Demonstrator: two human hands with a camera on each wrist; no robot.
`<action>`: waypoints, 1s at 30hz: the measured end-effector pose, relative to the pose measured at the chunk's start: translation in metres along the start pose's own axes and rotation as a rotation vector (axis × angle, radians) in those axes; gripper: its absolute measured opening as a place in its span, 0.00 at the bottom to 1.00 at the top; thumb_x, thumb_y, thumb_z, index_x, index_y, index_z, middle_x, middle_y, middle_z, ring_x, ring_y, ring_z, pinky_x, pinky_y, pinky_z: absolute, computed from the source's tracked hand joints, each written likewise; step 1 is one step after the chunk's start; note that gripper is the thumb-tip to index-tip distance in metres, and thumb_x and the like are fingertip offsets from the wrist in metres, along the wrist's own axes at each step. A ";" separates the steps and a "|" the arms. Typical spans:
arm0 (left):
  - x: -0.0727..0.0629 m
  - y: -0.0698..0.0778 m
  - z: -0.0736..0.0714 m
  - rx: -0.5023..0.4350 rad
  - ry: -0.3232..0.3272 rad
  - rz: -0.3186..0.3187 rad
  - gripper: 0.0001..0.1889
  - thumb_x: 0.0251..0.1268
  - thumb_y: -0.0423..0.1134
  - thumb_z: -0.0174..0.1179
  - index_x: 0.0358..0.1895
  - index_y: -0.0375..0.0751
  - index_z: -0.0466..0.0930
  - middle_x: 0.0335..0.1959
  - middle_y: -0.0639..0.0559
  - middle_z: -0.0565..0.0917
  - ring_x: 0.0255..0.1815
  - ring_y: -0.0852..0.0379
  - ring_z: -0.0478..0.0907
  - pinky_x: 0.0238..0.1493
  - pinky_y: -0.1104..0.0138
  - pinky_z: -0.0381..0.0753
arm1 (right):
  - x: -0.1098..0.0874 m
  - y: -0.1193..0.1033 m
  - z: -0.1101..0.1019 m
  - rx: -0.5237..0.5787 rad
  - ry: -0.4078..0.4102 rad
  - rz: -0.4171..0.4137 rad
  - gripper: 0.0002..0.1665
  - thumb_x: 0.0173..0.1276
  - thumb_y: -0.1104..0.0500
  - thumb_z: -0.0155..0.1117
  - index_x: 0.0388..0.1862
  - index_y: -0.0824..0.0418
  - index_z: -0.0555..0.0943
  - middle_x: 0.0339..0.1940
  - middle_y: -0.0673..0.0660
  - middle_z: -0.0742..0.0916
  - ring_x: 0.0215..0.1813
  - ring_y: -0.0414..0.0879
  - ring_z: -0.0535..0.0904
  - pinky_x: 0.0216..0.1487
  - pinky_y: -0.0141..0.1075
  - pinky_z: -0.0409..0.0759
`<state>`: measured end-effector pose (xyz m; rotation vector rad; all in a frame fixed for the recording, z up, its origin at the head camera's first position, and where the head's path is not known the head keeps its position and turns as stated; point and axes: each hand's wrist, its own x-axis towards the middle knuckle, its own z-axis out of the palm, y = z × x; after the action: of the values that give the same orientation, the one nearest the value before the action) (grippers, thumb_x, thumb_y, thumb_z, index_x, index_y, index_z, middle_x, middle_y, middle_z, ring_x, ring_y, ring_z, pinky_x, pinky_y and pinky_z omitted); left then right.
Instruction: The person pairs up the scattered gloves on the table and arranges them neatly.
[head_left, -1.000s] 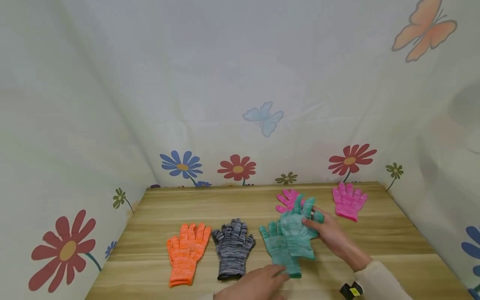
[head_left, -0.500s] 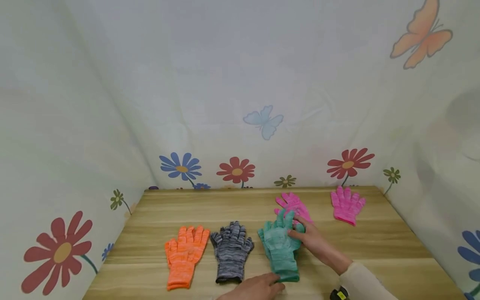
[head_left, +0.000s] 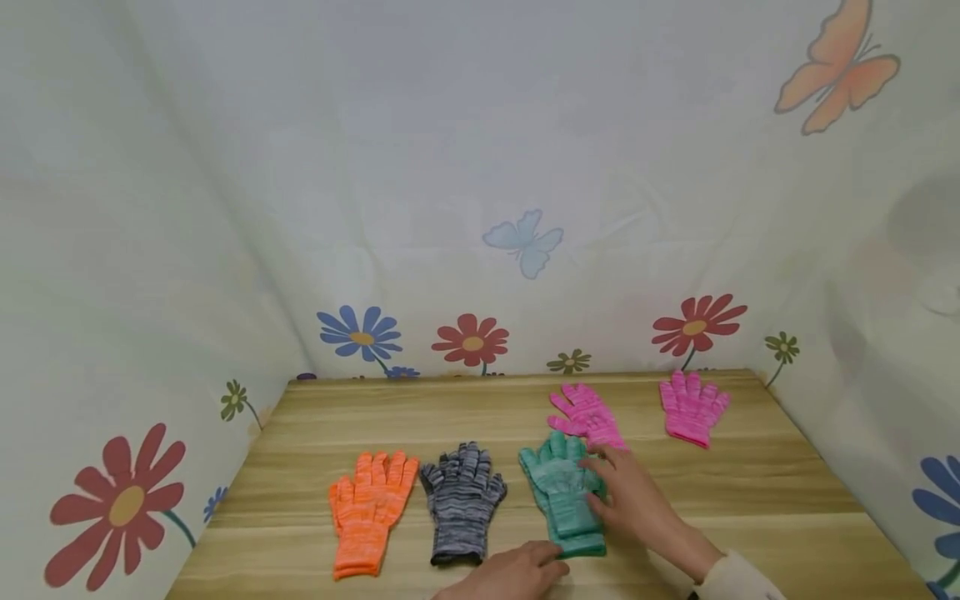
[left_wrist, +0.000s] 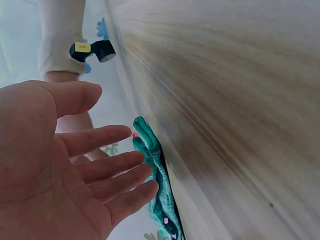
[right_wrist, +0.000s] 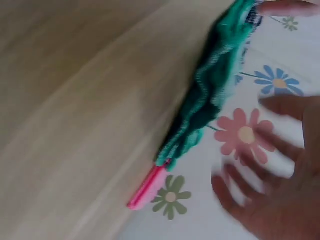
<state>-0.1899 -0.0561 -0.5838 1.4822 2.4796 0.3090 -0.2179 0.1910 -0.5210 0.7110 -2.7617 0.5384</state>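
Observation:
Two green knit gloves [head_left: 562, 492] lie stacked on the wooden table, the upper one a little askew so the lower cuff shows. My right hand [head_left: 637, 504] hovers at their right edge; in the right wrist view its fingers [right_wrist: 250, 175] are spread, apart from the fabric and holding nothing. Near the lower cuff is my left hand [head_left: 513, 575], its fingers extended in the left wrist view [left_wrist: 115, 170]; whether the fingertips touch the cuff I cannot tell. A pink glove [head_left: 588, 417] lies just behind the green pair.
To the left lie a grey-black glove pair [head_left: 465, 500] and an orange glove pair [head_left: 371, 512]. Another pink glove [head_left: 693, 408] rests at the back right of the table [head_left: 750, 500]. A flower-printed cloth [head_left: 420, 167] walls the back and sides.
My right hand has laid the upper green glove down onto the lower one and let go of it. The left hand has stayed near the cuffs.

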 end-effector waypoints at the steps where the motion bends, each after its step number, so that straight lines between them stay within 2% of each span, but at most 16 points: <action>1: 0.000 0.001 0.000 0.014 -0.001 -0.007 0.27 0.72 0.63 0.47 0.66 0.55 0.73 0.68 0.56 0.72 0.68 0.60 0.71 0.56 0.69 0.80 | -0.001 -0.002 -0.002 -0.008 -0.033 -0.039 0.23 0.57 0.55 0.76 0.52 0.56 0.83 0.54 0.56 0.83 0.54 0.53 0.81 0.50 0.47 0.83; 3: 0.002 -0.002 0.002 -0.006 -0.030 -0.019 0.28 0.71 0.65 0.46 0.67 0.57 0.72 0.69 0.57 0.72 0.67 0.61 0.71 0.54 0.69 0.81 | -0.004 -0.006 -0.001 -0.017 -0.115 -0.101 0.21 0.57 0.51 0.76 0.49 0.52 0.84 0.50 0.50 0.83 0.50 0.46 0.82 0.46 0.42 0.83; 6: 0.006 -0.016 0.021 -0.024 -0.043 -0.015 0.29 0.70 0.68 0.44 0.67 0.61 0.70 0.69 0.59 0.72 0.66 0.62 0.72 0.52 0.70 0.81 | -0.006 -0.009 0.004 -0.020 -0.207 -0.157 0.18 0.57 0.49 0.76 0.46 0.49 0.85 0.46 0.45 0.83 0.46 0.42 0.81 0.42 0.37 0.83; 7: 0.008 -0.023 0.031 -0.035 -0.040 -0.007 0.29 0.70 0.69 0.42 0.68 0.63 0.69 0.69 0.59 0.71 0.66 0.63 0.72 0.51 0.70 0.81 | -0.007 -0.009 0.007 -0.033 -0.219 -0.163 0.17 0.56 0.49 0.76 0.45 0.48 0.85 0.45 0.45 0.83 0.46 0.41 0.81 0.42 0.37 0.83; 8: 0.009 -0.024 0.031 -0.058 -0.043 -0.002 0.29 0.69 0.69 0.42 0.68 0.64 0.69 0.70 0.60 0.70 0.67 0.63 0.72 0.52 0.70 0.81 | -0.008 -0.009 0.009 -0.040 -0.222 -0.168 0.15 0.56 0.50 0.76 0.43 0.47 0.85 0.45 0.44 0.83 0.46 0.41 0.80 0.42 0.37 0.82; 10: 0.009 -0.022 0.030 -0.042 -0.026 0.015 0.29 0.70 0.68 0.42 0.67 0.62 0.70 0.69 0.59 0.71 0.67 0.62 0.72 0.54 0.70 0.80 | -0.009 -0.009 0.011 -0.054 -0.205 -0.194 0.11 0.57 0.52 0.75 0.40 0.47 0.86 0.42 0.44 0.83 0.44 0.40 0.79 0.41 0.36 0.81; 15: 0.007 -0.011 0.021 0.027 0.018 0.047 0.27 0.72 0.67 0.42 0.64 0.60 0.74 0.66 0.56 0.75 0.66 0.61 0.73 0.56 0.70 0.79 | -0.009 -0.014 0.006 -0.038 -0.155 -0.224 0.04 0.61 0.55 0.72 0.33 0.47 0.84 0.35 0.41 0.82 0.37 0.35 0.77 0.35 0.31 0.78; 19: 0.006 -0.004 0.013 0.044 -0.002 0.034 0.26 0.71 0.66 0.45 0.64 0.59 0.74 0.66 0.56 0.75 0.66 0.59 0.73 0.55 0.68 0.80 | -0.010 -0.019 -0.003 0.016 -0.189 -0.215 0.05 0.61 0.56 0.72 0.32 0.47 0.83 0.33 0.40 0.81 0.35 0.32 0.76 0.32 0.29 0.77; 24: 0.001 0.014 -0.012 0.099 -0.023 0.013 0.25 0.71 0.65 0.48 0.62 0.57 0.76 0.61 0.56 0.78 0.62 0.60 0.76 0.48 0.68 0.82 | -0.011 -0.017 -0.006 0.055 -0.238 -0.245 0.06 0.60 0.57 0.73 0.33 0.46 0.84 0.33 0.40 0.82 0.35 0.31 0.77 0.32 0.29 0.77; 26: -0.003 0.023 -0.027 0.113 -0.029 0.011 0.26 0.70 0.65 0.48 0.61 0.56 0.76 0.60 0.56 0.78 0.61 0.60 0.76 0.48 0.68 0.82 | -0.012 -0.015 -0.004 0.054 -0.243 -0.264 0.07 0.59 0.58 0.73 0.32 0.45 0.84 0.34 0.40 0.82 0.36 0.32 0.77 0.32 0.29 0.77; 30: -0.008 0.034 -0.040 0.136 -0.012 0.023 0.22 0.73 0.60 0.50 0.59 0.52 0.78 0.58 0.56 0.80 0.59 0.61 0.77 0.50 0.70 0.81 | -0.014 -0.010 -0.001 0.058 -0.268 -0.299 0.08 0.57 0.58 0.74 0.33 0.45 0.84 0.35 0.40 0.82 0.37 0.32 0.78 0.34 0.30 0.78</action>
<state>-0.1705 -0.0496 -0.5352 1.5597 2.5205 0.1373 -0.2008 0.1892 -0.5212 1.2672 -2.8066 0.4914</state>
